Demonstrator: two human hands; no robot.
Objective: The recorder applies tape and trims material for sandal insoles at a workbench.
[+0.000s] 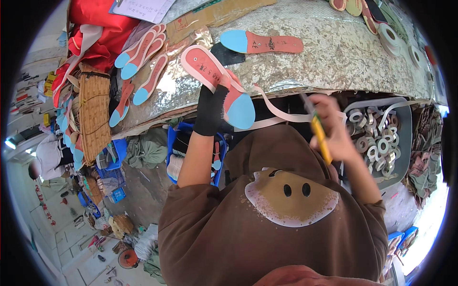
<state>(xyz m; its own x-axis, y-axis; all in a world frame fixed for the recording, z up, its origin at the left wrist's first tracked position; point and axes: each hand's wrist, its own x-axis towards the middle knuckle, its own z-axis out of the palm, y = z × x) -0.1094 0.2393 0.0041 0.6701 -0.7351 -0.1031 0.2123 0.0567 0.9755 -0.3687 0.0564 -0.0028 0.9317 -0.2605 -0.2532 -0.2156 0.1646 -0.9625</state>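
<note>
Firmly, the left hand's [215,95] grip is closed around the middle of an insole [238,106], with a black covering over the palm and wrist. The insole is red with a pale pink rim; its heel end reaches over the surface [334,59], while its blue toe end overhangs the near edge. The right hand [331,126], motion-blurred, has its grip closed on a knife [322,140], held just off the near edge of the surface; its yellow body tilts, and its grey end points up toward that edge. A pale strip [281,113] runs along the near edge of the surface, between the insole and the right hand; I cannot tell whether it is joined to the insole.

Farther out, a second insole [274,44] lies on the surface beyond the held one, its blue toe partly over a black piece [229,55]. More insoles [151,78] lie on the left part of the surface, and cardboard [214,19] lies along its far side. Two large rolls [390,40] sit toward its right end. Just off its near edge, on the right, a grey bin [406,143] holds many small rolls [383,146]. Off its left end stand a wicker basket [95,114] and red cloth [107,35].
</note>
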